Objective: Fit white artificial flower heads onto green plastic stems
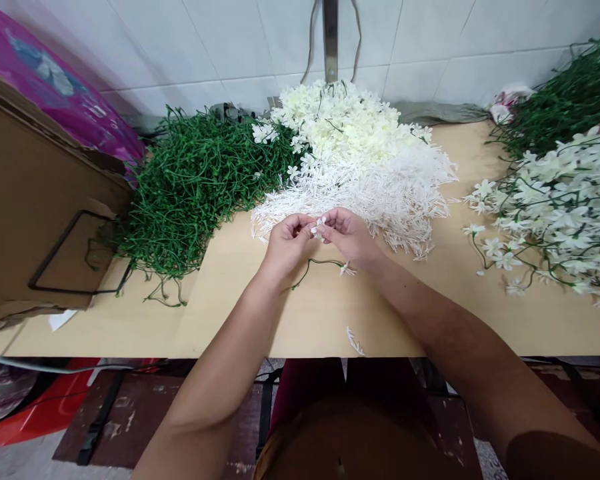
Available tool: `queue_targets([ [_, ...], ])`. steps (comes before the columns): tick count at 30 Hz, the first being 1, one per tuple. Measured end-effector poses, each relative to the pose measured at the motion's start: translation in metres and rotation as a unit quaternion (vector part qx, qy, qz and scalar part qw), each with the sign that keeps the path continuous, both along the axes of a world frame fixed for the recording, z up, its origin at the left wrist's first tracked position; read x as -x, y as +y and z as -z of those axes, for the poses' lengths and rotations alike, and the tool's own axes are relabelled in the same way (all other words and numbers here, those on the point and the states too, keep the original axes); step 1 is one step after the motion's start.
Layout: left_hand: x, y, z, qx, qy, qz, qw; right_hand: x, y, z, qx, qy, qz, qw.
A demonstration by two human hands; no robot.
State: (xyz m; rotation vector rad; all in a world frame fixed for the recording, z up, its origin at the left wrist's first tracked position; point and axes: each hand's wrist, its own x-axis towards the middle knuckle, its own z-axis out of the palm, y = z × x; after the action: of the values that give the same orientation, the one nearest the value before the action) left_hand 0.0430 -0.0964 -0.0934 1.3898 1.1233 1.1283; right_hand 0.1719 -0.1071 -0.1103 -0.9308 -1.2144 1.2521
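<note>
My left hand [291, 240] and my right hand [346, 233] meet over the front of the white pile, fingertips pinched together. Between them is a small white artificial flower [319, 227], gripped from both sides; its underside is hidden by the fingers. A green stem [316, 261] with a white tip lies on the table just below my hands. Behind them spreads a heap of thin white plastic pieces [360, 193], with cream-white flower heads [340, 127] piled above it. On the left is a tangled mound of green stems [205, 173].
Stemmed white flowers [570, 207] lie in a heap at the right, with more green stems [575, 87] behind. A cardboard box [30, 187] and a black wire frame [80, 290] stand at the left. One loose white piece [355, 341] lies near the table's front edge.
</note>
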Motion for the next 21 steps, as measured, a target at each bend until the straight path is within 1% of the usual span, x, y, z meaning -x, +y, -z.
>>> queue_targets([
  [2,0.004,-0.001,-0.001,-0.004,0.019,-0.004,1.0,-0.003,0.002,0.0,-0.01,-0.017,0.021,1.0],
  [4,0.016,-0.007,-0.001,-0.024,0.053,-0.009,0.998,-0.009,0.004,-0.003,-0.025,-0.037,0.037,0.998],
  [5,0.025,-0.013,0.0,-0.04,0.083,-0.011,0.996,-0.013,0.006,-0.004,-0.031,-0.042,0.045,0.998],
  [6,0.036,-0.021,0.001,-0.062,0.128,-0.018,0.99,-0.017,0.007,-0.005,-0.036,-0.043,0.051,0.997],
  [7,0.048,-0.03,0.002,-0.081,0.185,-0.011,0.979,-0.022,0.009,-0.006,-0.038,-0.039,0.055,0.997],
  [8,0.059,-0.039,0.004,-0.094,0.235,0.016,0.967,-0.025,0.01,-0.006,-0.036,-0.031,0.055,0.997],
  [10,0.077,-0.056,0.007,-0.114,0.297,0.087,0.944,-0.03,0.013,-0.004,-0.02,-0.013,0.037,0.999],
  [12,0.084,-0.067,0.01,-0.134,0.329,0.11,0.928,-0.03,0.013,0.0,0.006,0.001,-0.002,1.0],
  [14,0.081,-0.07,0.013,-0.147,0.326,0.129,0.925,-0.028,0.012,0.005,0.034,0.012,-0.043,0.998],
  [17,0.068,-0.065,0.016,-0.147,0.282,0.153,0.936,-0.022,0.009,0.011,0.075,0.023,-0.094,0.992],
  [19,0.062,-0.06,0.015,-0.113,0.235,0.137,0.956,-0.02,0.008,0.013,0.097,0.027,-0.12,0.988],
  [21,0.058,-0.056,0.012,-0.056,0.171,0.088,0.98,-0.02,0.009,0.014,0.108,0.035,-0.137,0.984],
])
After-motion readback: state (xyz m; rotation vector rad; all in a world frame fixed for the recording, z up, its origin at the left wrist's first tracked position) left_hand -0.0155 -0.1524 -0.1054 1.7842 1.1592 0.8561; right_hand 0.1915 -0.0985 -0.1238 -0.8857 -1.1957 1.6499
